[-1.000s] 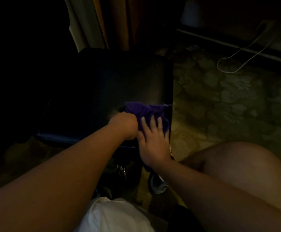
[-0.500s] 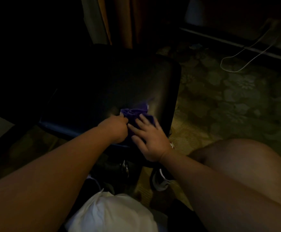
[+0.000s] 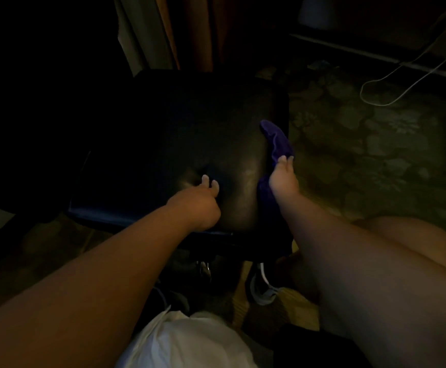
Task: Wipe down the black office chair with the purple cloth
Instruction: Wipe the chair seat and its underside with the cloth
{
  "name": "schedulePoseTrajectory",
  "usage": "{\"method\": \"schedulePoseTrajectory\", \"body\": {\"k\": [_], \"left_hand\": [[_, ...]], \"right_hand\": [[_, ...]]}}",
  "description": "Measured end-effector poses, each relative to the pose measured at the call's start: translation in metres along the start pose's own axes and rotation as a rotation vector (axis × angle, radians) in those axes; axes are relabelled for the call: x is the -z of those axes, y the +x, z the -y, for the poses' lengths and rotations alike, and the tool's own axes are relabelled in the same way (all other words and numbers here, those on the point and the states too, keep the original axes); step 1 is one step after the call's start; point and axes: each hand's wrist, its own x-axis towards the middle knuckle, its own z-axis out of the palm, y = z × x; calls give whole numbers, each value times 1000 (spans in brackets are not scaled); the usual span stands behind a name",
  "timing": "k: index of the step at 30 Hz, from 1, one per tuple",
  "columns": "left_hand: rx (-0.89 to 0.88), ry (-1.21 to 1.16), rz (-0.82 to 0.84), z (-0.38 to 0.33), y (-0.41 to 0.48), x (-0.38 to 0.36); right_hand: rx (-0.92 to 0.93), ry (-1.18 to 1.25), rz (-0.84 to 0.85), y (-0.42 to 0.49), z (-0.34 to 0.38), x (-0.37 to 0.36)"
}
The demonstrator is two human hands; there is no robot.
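It's dim in here, and there is only the head view to go by. The black office chair [image 3: 163, 144] stands in the middle, its seat faintly shining.

Half a second ago both hands were bunched together on the purple cloth [image 3: 279, 144] near the seat's near right corner. Now they have parted. The right hand [image 3: 283, 181] has carried the cloth out to the right edge of the seat. Its fingers [image 3: 287, 160] are curled over the fabric and grip it. The cloth is no longer a wad but lies drawn out long along that edge, one end pointing far, the other tucked under the wrist on the near side.

The left hand [image 3: 199, 205] has let go of the cloth and sits well apart from it, on the near middle of the seat. Its fingertips [image 3: 205, 179] press down into the cushion, which dimples just beside them, and it holds nothing.

Right of the chair a patterned carpet [image 3: 376, 144] shows, with a white cable [image 3: 392, 83] looped at the far right. A curtain [image 3: 147, 35] hangs beyond the seat. A bare knee [image 3: 416, 251] fills the near right, and a shoe [image 3: 261, 290] peeks out below the seat.
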Motion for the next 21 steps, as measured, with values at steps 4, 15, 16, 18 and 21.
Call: {"method": "schedulePoseTrajectory", "body": {"k": [4,15,16,18,21], "left_hand": [[-3,63,-19,-9,5,5],[-157,-260,-100,3,-11,10],[-187,-315,-112,11,-17,8],[-211,-321,-170,27,-30,2],[-216,-137,-249,56,-48,-12]], "right_hand": [[7,-43,9,-15,-9,5],[20,10,-148,-78,-77,5],[87,-51,-178,-85,-78,2],[223,-179,-208,-97,-76,-5],[438,-447,-213,-102,-72,-16]]}}
